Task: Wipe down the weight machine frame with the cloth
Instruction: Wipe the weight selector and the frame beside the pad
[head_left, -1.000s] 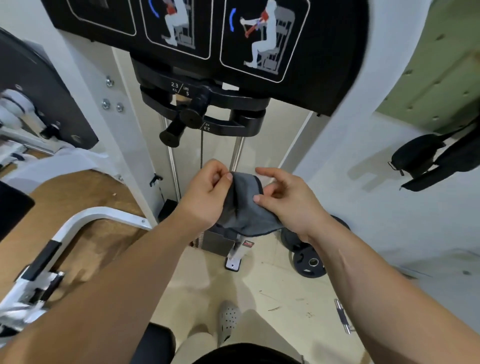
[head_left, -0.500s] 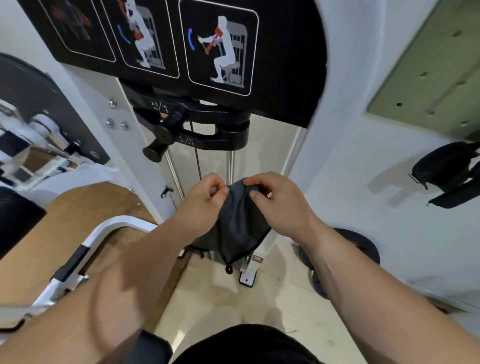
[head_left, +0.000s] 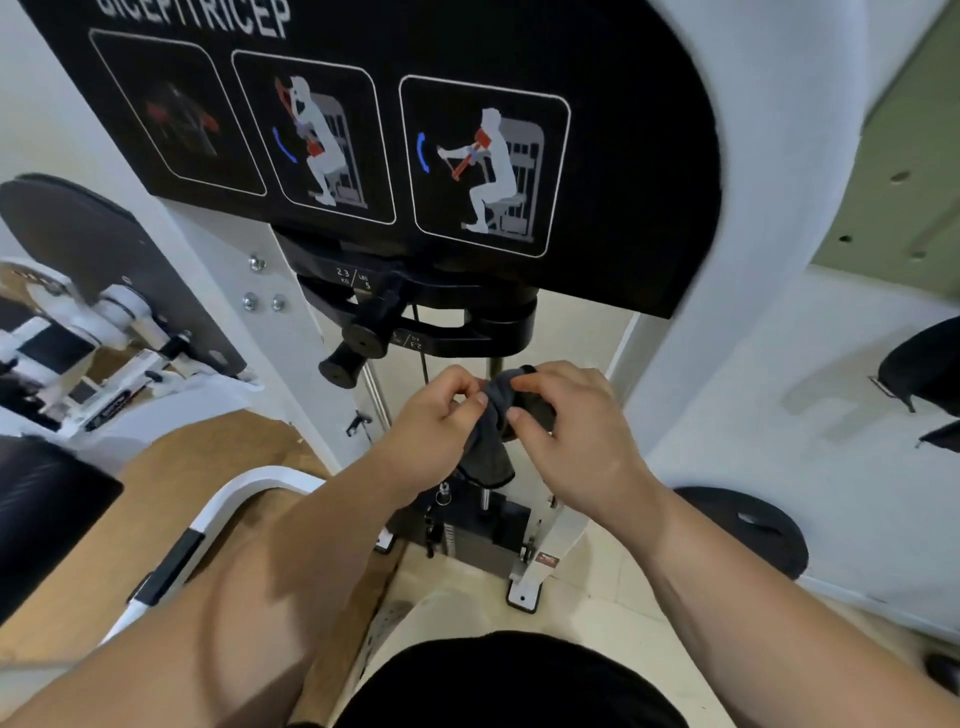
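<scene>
A dark grey cloth (head_left: 491, 447) is bunched between both hands in front of the weight machine. My left hand (head_left: 436, 421) pinches its left side with curled fingers. My right hand (head_left: 571, 431) grips its right side, thumb pressed into the fabric. The cloth's lower end hangs below the hands. The white machine frame (head_left: 291, 353) rises behind, with a black instruction panel (head_left: 395, 130) on top, a black selector lever (head_left: 358, 343) under it, and steel guide rods (head_left: 376, 395) running down to the weight stack (head_left: 478, 535).
A white curved bar with a black grip (head_left: 208, 525) stands at the lower left over brown flooring. Black weight plates (head_left: 748, 530) lean on the wall at right. A black bag (head_left: 924, 369) hangs on the right wall. White machine parts (head_left: 93, 338) fill the left.
The hands have drawn closer together and gathered the cloth into a tighter bunch. The view has tilted up, showing more of the instruction panel.
</scene>
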